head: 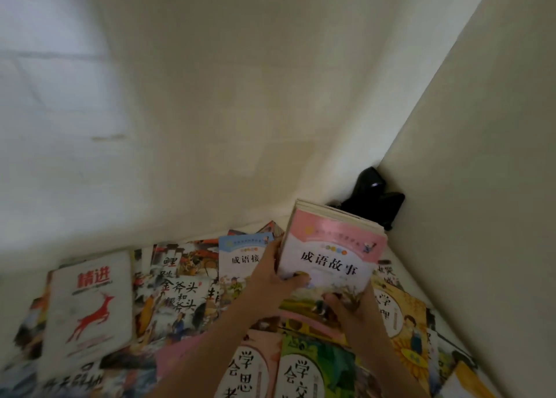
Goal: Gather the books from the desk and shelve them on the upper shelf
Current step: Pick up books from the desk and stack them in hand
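Presently, a pink-covered book stack (331,256) is gripped by left hand (270,280) and right hand (346,306), fingers curled round; edges are best squared before lifting.

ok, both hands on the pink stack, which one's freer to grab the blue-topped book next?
Left, probably. The left hand grips the pink-covered stack at its left edge, directly beside the blue-topped book. The right hand holds the stack's near edge, farther from that book, and looks better placed to keep supporting the stack.
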`<state>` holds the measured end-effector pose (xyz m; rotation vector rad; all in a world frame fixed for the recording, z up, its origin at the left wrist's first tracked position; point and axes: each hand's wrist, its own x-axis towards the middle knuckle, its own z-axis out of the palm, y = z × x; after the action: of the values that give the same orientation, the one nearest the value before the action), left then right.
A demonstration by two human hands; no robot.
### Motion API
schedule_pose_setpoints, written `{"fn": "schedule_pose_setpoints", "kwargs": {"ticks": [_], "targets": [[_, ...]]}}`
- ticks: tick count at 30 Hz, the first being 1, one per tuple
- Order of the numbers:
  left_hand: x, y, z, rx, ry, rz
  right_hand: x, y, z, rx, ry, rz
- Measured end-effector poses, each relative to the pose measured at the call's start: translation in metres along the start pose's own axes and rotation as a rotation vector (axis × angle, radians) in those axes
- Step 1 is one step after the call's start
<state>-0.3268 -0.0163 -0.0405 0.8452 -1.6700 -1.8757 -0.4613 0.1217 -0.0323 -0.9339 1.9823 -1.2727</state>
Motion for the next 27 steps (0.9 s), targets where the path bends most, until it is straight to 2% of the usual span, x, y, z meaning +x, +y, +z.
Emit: {"fn": "schedule_pose_setpoints", "kwargs": {"ticks": [3,7,11,14,18,22,27], "targets": [[-0.034,0.054,-0.042,0.000,0.152,0.121,-0.001,-0.061,0.027,-0.011,-0.036,-0.094],[-0.108,0.124,-0.110,0.098,0.421,0.308,-0.017,-0.149,0.084,-0.003,-0.179,-0.300],[-0.209,0.171,-0.174,0.119,0.719,0.462,-0.057,-0.235,0.145,0.024,-0.405,-0.541],[-0.293,0.201,-0.202,0.174,0.899,0.579,-0.101,-0.287,0.184,0.081,-0.590,-0.629],[-0.385,0.252,-0.218,0.303,1.102,0.715,-0.156,-0.354,0.217,0.185,-0.719,-0.826],[-0.428,0.327,-0.222,0.403,1.175,0.905,-0.190,-0.437,0.206,0.228,-0.730,-1.034],[-0.424,0.437,-0.229,0.402,1.066,1.055,-0.193,-0.549,0.167,0.245,-0.552,-1.238]]}}
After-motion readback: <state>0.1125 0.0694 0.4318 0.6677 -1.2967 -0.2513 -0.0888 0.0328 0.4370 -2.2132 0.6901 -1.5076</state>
